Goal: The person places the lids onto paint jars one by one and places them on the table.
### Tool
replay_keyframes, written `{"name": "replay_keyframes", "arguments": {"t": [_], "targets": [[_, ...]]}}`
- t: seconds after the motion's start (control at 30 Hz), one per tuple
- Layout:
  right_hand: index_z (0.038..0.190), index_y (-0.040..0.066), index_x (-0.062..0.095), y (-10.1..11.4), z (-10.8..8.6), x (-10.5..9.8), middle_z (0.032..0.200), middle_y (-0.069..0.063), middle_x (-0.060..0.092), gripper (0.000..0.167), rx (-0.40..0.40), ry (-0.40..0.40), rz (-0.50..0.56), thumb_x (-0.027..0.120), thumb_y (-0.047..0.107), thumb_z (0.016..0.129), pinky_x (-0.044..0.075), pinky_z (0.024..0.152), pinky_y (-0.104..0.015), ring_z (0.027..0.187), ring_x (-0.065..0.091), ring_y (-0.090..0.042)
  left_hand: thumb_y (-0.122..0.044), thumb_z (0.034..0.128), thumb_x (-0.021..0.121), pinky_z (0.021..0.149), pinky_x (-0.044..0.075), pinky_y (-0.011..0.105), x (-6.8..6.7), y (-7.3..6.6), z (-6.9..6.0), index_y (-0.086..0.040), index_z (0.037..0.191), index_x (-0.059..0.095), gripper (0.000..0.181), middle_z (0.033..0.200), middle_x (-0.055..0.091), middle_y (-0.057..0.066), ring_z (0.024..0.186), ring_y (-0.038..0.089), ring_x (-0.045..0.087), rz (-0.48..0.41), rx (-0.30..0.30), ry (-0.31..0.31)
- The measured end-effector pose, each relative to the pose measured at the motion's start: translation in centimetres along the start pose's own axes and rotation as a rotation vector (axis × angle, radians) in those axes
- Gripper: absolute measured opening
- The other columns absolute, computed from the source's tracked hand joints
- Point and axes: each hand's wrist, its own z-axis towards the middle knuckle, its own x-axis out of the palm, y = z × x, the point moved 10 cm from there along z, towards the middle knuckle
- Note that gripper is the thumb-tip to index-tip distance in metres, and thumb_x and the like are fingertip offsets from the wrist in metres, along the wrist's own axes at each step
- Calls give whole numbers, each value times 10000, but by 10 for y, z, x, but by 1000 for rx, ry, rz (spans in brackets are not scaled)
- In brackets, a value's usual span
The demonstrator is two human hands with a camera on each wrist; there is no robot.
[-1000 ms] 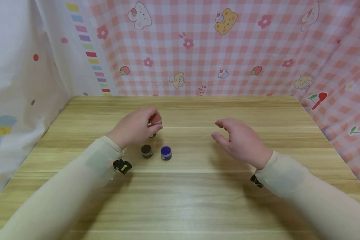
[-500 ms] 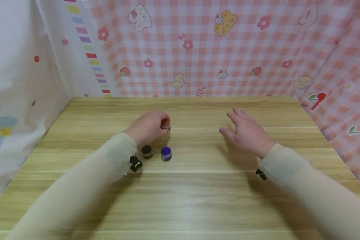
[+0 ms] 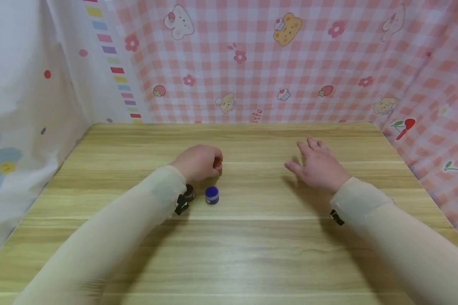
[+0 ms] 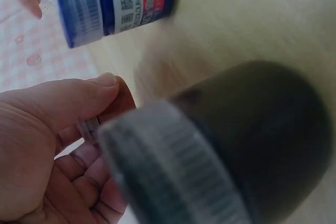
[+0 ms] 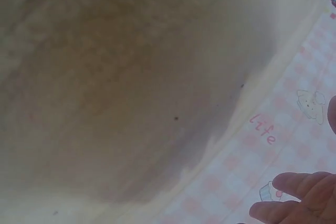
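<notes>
My left hand (image 3: 198, 163) grips a small reddish-brown paint jar (image 3: 217, 165) low over the wooden table, its fingers hiding most of it. Just in front of that hand stands a blue paint jar (image 3: 211, 195), upright on the tabletop. Left of the blue one is a dark paint jar (image 3: 190, 193), partly covered by my left wrist. In the left wrist view, the dark jar (image 4: 273, 135) looms large and blurred, while the blue jar (image 4: 81, 9) shows a printed label. My right hand (image 3: 320, 168) hovers over the right half of the table, fingers spread, holding nothing.
The wooden table (image 3: 229, 254) reaches back to a pink checked cloth (image 3: 213, 51) hung behind it. White cloth (image 3: 19, 84) hangs along the left side and more checked cloth (image 3: 442, 135) along the right.
My left hand has carried the reddish-brown jar right and slightly toward me; the left wrist now overlaps the dark jar. The right hand has shifted right and its fingers have spread.
</notes>
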Motion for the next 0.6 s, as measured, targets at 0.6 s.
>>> {"name": "replay_keyframes", "arguments": {"t": [0.6], "targets": [[1628,-58,243,5,1,10,1694,-369,98,861,-23,32,-30,473,563,1077,39,1289,-628,1579,78,-559,-227,969,750,858,510,371,9,0,4,-167,982,660,109,939,685,-11,879,195,614,26,-10,20]]}}
